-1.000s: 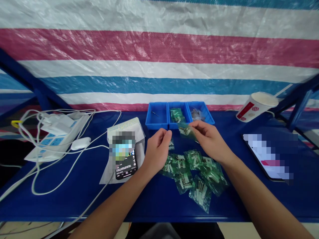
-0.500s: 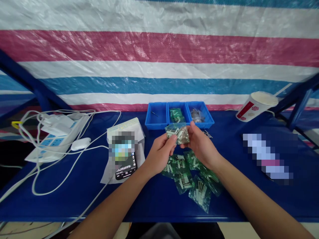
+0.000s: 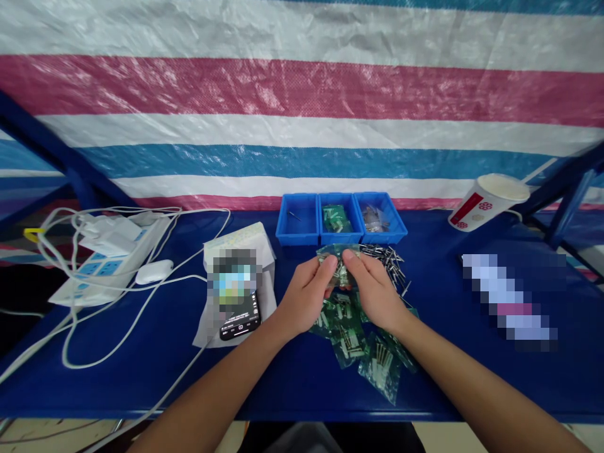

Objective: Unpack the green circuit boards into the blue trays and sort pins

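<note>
Both hands together at mid-bench, just in front of the blue trays. Bench (image 3: 165, 390) is dark blue.

Grip: left hand (image 3: 306, 292) and right hand (image 3: 377, 289) both closed on one small green-tinted plastic bag (image 3: 342, 275), thumbs on top and close together, fingers underneath mostly hidden. Pale and metallic bits show through the film; count not readable. Whether the mouth is sealed: cannot tell.

Position: bag is held up in front of the middle tray (image 3: 340, 239), above the far end of a loose pile of green bags (image 3: 349, 343). Those nearest the bench edge lie flat and overlap, with slim pale pieces and screw-like shafts inside. Right beside the right hand, a scatter of loose screws (image 3: 389, 259), partly covered by that hand.

Handling, my judgement: light; film limp and slick, giving no support of its own; contents stiff, free to slide and bunch into a low corner. Nothing much to break, though points could prick the film. Best hold: pinch the film near the top edge on both sides, off the hard pieces, or cup the filled part from below.

Around: left tray (image 3: 297, 240) has a single small screw in it; middle tray, more green bagging; right tray (image 3: 385, 238), a clearer bag, contents too small to name.
</note>
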The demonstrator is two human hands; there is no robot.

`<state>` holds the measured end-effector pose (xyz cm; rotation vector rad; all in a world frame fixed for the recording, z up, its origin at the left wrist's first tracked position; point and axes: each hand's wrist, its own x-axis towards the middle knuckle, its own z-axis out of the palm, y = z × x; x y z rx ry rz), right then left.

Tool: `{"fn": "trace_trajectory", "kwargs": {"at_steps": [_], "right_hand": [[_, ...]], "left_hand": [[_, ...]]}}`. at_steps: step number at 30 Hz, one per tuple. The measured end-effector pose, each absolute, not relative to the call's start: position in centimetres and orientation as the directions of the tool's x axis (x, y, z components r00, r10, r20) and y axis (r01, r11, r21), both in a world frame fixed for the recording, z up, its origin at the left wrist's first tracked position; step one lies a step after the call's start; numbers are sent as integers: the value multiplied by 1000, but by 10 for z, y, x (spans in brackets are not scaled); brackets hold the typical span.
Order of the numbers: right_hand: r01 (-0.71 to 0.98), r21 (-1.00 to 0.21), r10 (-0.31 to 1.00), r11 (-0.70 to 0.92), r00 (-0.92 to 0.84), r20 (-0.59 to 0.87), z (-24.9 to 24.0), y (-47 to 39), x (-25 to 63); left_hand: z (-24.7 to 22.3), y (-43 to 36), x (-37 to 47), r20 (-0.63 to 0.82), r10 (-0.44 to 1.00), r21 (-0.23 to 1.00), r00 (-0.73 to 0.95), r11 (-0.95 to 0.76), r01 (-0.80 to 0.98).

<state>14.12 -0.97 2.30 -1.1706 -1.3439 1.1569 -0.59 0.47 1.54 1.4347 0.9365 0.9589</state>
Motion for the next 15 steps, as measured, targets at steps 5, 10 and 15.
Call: {"fn": "trace_trajectory", "kwargs": {"at_steps": [5,10,15], "right_hand": [[66,-989,984,131,-130,122,23,-12,142],[11,-990,971,142,-193,137,22,-12,143],[-16,-990,971,138,-196,139,25,-12,142]], "left_hand": [[13,4,-6,81,921,996,380,-83,-11],[16,5,-6,72,919,997,388,-82,9],[17,3,-6,52,929,997,366,-68,30]]}}
